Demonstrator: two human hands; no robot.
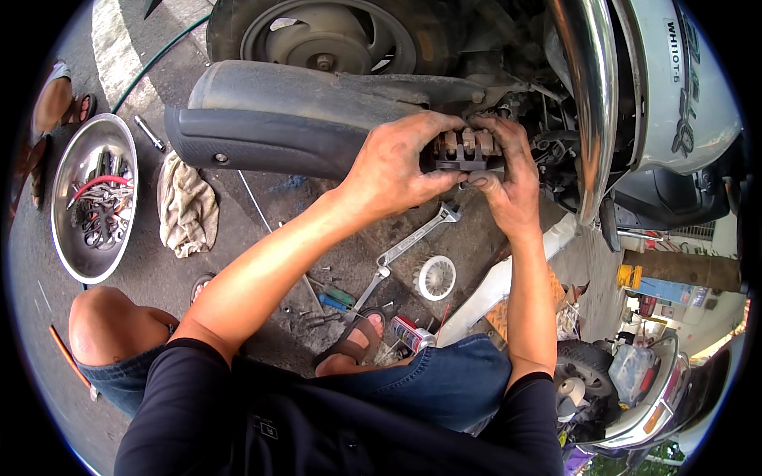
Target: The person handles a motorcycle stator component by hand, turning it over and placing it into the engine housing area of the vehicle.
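Observation:
Both of my hands grip a small dark metal part with brownish upright blocks [468,144] in front of the scooter's engine area. My left hand [397,157] holds its left end, thumb below and fingers above. My right hand [510,178] closes round the right end, with its thumb along the lower edge. The fingers hide much of the part, and I cannot tell whether it is fixed to the scooter. Just left of it runs the long dark plastic cover [278,111] of the scooter.
The scooter's wheel [325,36] is above, its chrome bar [591,103] at right. A steel bowl of tools [59,198] and a rag [188,208] are at left. Below lie an adjustable wrench [417,236], screwdriver [337,296], white finned wheel [436,278] and spray can [413,333]. Another person's leg [55,103] is far left.

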